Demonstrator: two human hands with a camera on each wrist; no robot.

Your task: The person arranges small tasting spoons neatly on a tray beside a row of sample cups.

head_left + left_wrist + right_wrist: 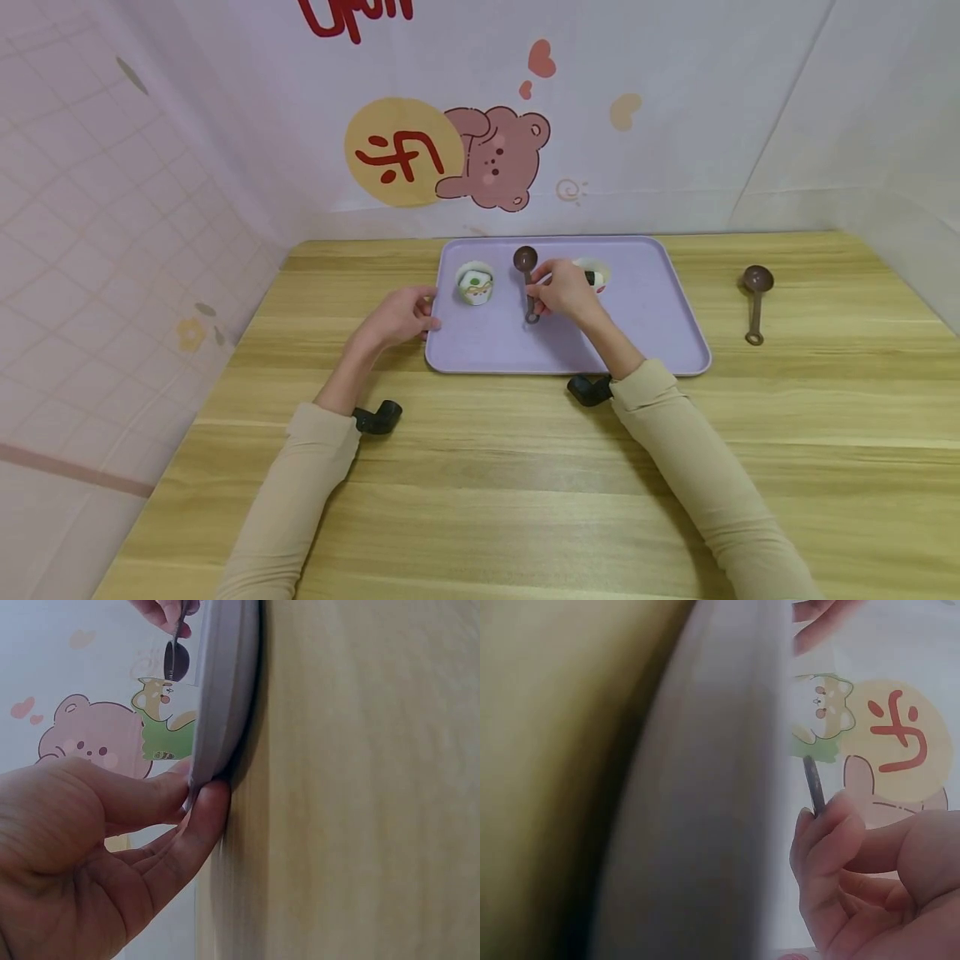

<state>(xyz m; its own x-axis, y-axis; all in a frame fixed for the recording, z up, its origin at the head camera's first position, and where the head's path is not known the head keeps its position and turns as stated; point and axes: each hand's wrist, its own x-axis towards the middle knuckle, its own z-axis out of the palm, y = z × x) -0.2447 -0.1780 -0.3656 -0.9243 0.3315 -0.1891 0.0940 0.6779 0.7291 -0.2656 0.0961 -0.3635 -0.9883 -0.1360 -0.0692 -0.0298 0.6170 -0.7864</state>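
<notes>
A lavender tray [495, 350] lies on the wooden table. My left hand [401, 317] pinches its left rim, with the thumb on top and fingers beneath, as the left wrist view shows at the tray edge [225, 697]. Over the tray, my right hand [564, 292] pinches the handle of a brown measuring spoon [526, 259], whose bowl points away from me. Left of that spoon stands a small cup [476, 283] with a cartoon animal print. A second small bowl or cup [602, 275] sits on the tray, partly hidden behind my right hand.
Another brown measuring spoon [756, 302] lies on the table [480, 500] to the right of the tray. Behind the table hangs a pale printed cloth [675, 167] with a pink bear. A similar cloth stands along the left side.
</notes>
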